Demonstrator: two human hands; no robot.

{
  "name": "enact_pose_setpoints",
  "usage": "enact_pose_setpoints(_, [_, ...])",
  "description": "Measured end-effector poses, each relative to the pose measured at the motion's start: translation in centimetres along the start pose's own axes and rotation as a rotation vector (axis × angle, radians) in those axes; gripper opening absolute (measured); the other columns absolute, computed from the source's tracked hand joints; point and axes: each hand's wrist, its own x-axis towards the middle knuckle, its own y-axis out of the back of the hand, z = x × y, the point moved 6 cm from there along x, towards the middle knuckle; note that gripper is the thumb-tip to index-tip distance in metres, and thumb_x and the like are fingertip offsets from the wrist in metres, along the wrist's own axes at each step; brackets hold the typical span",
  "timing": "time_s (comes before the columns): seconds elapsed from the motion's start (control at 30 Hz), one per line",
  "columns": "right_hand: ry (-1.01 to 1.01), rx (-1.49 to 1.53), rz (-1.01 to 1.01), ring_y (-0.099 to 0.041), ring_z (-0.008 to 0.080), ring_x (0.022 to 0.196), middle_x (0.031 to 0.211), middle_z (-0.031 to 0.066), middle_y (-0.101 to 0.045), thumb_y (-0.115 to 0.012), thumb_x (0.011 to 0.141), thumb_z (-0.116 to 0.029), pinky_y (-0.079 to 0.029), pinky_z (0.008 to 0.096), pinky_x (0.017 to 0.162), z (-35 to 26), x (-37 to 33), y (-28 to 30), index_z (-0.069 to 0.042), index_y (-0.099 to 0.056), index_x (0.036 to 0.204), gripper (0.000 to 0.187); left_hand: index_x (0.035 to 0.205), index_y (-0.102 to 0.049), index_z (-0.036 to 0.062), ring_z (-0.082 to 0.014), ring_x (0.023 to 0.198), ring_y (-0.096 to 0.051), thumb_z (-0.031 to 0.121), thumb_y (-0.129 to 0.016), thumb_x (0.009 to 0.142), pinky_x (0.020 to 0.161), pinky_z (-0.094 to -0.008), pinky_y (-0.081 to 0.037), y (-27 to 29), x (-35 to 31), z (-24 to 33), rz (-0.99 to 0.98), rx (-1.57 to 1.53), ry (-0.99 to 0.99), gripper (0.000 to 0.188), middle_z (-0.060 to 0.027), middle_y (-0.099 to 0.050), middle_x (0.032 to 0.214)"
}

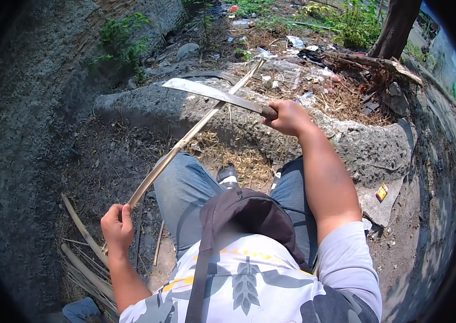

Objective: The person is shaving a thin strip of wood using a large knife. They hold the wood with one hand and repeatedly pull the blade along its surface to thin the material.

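Observation:
My left hand (pixel 117 229) is closed round the near end of a long pale wooden strip (pixel 177 148), perhaps split bamboo or a palm rib. The strip slants up and away to the right, its far end over the concrete ledge. In my right hand (pixel 288 118) is the dark handle of a machete (pixel 203 90). Its long, slightly curved blade points left and crosses the strip near the far end. The blade appears to lie over the strip; whether the two touch, I cannot tell.
A rough concrete ledge (pixel 378 142) runs in front of my knees, with straw and litter behind it. Thick stalks (pixel 85 272) lie at my lower left, beside a stained wall (pixel 23 134). A tree trunk (pixel 394 32) stands far right. A small yellow packet (pixel 382 192) lies at right.

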Motion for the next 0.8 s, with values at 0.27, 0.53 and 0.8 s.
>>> enact_pose_setpoints(0.27, [-0.237, -0.074, 0.13, -0.072, 0.0354, 0.091, 0.094, 0.0147, -0.076, -0.08, 0.083, -0.039, -0.054, 0.048, 0.079, 4.6, 1.1, 1.4, -0.015, -0.075, 0.1, 0.029, 0.079, -0.064, 0.0001, -0.0074, 0.055, -0.045, 0.026, -0.067, 0.103, 0.051, -0.0294, -0.037, 0.1, -0.9, -3.5, -0.161, -0.138, 0.167, 0.035, 0.0002, -0.052, 0.058])
enact_pose_setpoints(0.53, [-0.244, 0.029, 0.086, -0.072, 0.0364, 0.097, 0.101, 0.0181, -0.076, -0.073, 0.082, -0.026, -0.056, 0.0471, 0.085, 3.8, 0.9, 0.0, -0.013, -0.075, 0.109, 0.03, 0.08, -0.063, 0.0002, -0.0062, 0.057, -0.043, 0.027, -0.065, 0.104, 0.051, -0.0285, -0.036, 0.3, -1.3, -5.4, -0.154, -0.166, 0.192, 0.036, 0.0027, -0.052, 0.059])
enact_pose_setpoints(0.8, [-0.305, 0.368, -0.218, -0.065, 0.0169, 0.069, 0.073, 0.0067, -0.067, -0.077, 0.08, -0.022, -0.05, 0.036, 0.064, 5.7, 1.2, -2.6, -0.002, -0.068, 0.094, 0.026, 0.08, -0.064, 0.0001, -0.0057, 0.058, -0.043, 0.026, -0.066, 0.104, 0.052, -0.028, -0.035, -0.7, -1.9, -5.9, -0.153, -0.176, 0.198, 0.035, 0.0028, -0.051, 0.061])
